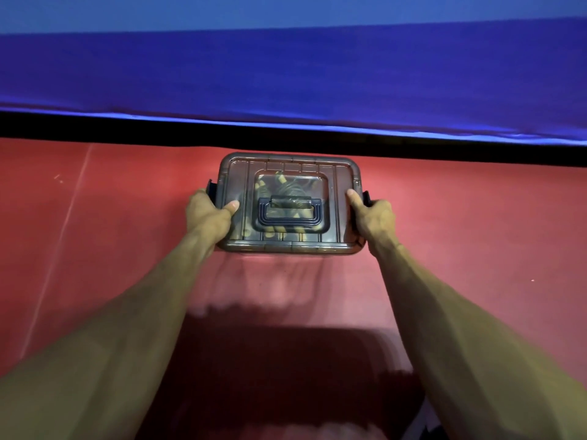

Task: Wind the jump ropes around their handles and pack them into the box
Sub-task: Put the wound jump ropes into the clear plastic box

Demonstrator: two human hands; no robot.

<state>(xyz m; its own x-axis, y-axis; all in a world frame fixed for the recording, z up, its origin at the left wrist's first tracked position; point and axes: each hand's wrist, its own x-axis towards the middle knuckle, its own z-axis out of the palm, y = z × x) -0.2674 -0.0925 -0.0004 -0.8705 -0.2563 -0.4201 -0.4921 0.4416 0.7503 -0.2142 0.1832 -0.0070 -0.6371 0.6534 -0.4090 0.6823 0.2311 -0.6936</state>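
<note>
Your left hand [209, 214] grips the left end of the box [289, 201], thumb on the lid, fingers curled around the side clip. The box lies long way left to right between your hands, ropes [286, 192] inside. Your right hand [373, 214] grips the right end the same way.

Two bare forearms run from the lower corners of the frame toward its centre, with no sleeves, watch, bands or gloves on them. The left hand [208, 214] and right hand [371, 214] wear no rings. Short, unpainted nails show on both thumbs.
</note>
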